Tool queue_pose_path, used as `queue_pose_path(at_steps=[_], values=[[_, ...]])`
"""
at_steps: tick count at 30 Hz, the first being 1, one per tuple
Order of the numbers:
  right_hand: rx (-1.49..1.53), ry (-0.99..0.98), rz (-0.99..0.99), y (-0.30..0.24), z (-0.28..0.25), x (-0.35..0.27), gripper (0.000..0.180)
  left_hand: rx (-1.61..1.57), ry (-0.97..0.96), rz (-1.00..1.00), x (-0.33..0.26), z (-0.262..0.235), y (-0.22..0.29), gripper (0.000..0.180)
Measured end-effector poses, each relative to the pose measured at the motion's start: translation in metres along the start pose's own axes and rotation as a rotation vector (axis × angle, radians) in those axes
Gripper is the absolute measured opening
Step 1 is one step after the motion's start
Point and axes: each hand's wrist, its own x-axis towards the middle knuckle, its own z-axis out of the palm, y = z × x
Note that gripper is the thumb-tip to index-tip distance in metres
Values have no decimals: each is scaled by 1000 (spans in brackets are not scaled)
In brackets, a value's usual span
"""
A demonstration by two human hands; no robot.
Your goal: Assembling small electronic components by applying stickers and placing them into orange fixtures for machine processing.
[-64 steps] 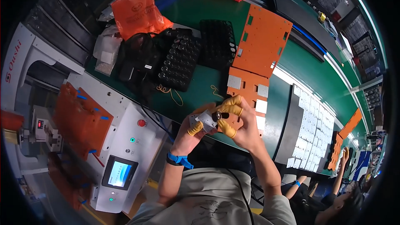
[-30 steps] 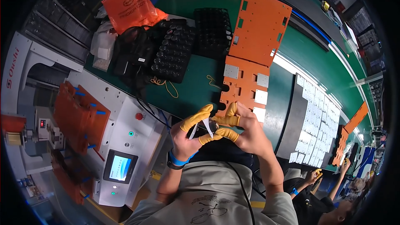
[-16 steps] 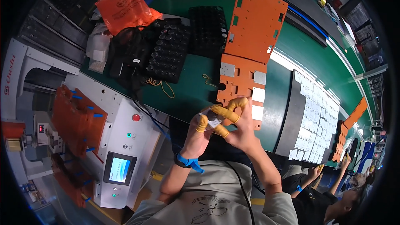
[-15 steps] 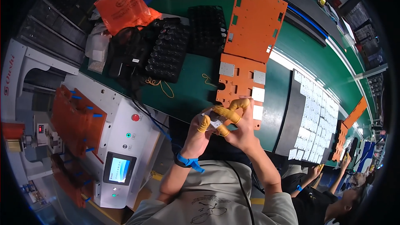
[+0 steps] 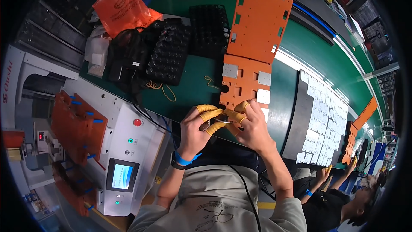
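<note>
Left hand (image 5: pixel 193 129) holds a small, dark, partly hidden piece (image 5: pixel 205 125).

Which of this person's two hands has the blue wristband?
The left hand: the blue wristband circles its wrist beside a black strap; the right hand has a bare wrist.

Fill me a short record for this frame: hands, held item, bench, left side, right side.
Left hand: yellow finger covers, fingertips pinching a small metal part; blue band at wrist
Right hand: yellow-covered fingertips on the same part
Held item: mostly hidden by fingers; exact shape unclear
Bench: orange fixture plate bearing silver squares; black tray with round pieces
Left side: machine panel with lit screen
Right side: white plates in rows
</note>
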Motion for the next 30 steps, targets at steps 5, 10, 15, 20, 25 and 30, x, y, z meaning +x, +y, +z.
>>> queue_pose_path(at_steps=[5, 10, 15, 20, 25, 30], values=[[59, 42, 105, 1, -1, 7, 46, -54, 98, -49, 16, 12, -7, 21], [81, 203, 261, 10, -6, -3, 57, 189, 120, -298, 49, 22, -47, 25], [90, 242, 322, 18, -7, -21, 53, 366, 0, -295, 60, 44, -50, 29], [127, 277, 367, 14, 0, -29, 48, 490, 106, -360, 52, 57, -28, 26], [80, 262, 452, 7, 18, -17, 40, 497, 162, -417, 50, 63, -28, 24], [-101, 92, 302, 37, 35, 15, 39, 516, 169, -397, 51, 65, -27, 25]])
